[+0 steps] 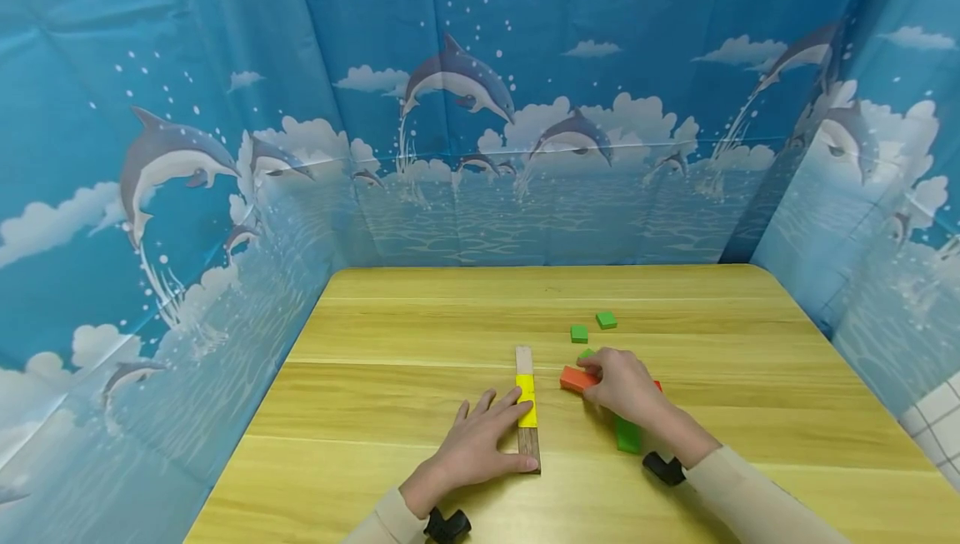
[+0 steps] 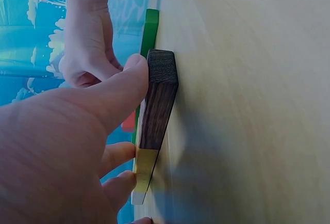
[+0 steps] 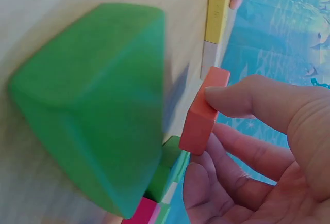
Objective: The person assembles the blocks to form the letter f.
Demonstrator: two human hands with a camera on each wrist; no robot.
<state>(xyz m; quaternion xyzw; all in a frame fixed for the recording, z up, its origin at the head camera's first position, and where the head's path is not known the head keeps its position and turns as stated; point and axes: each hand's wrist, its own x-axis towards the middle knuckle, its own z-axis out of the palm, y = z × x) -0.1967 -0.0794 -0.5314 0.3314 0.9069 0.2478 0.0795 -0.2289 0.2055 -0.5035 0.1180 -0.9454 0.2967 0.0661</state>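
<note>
PLACE: screened-off indoor spot (wider room unclear) | dolphin-print curtains [image 1: 480,223] | wood-grain table [image 1: 420,319] | white tiles [image 1: 933,436]

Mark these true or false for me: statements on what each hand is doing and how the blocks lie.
1. The right hand pinches an orange-red block. True.
2. The left hand is lifted clear of all the pieces. False: the left hand touches the dark brown piece.
3. The yellow piece lies between the pale piece and the dark brown one. True.
4. The small block farthest from the person is blue. False: that small block is green.
</note>
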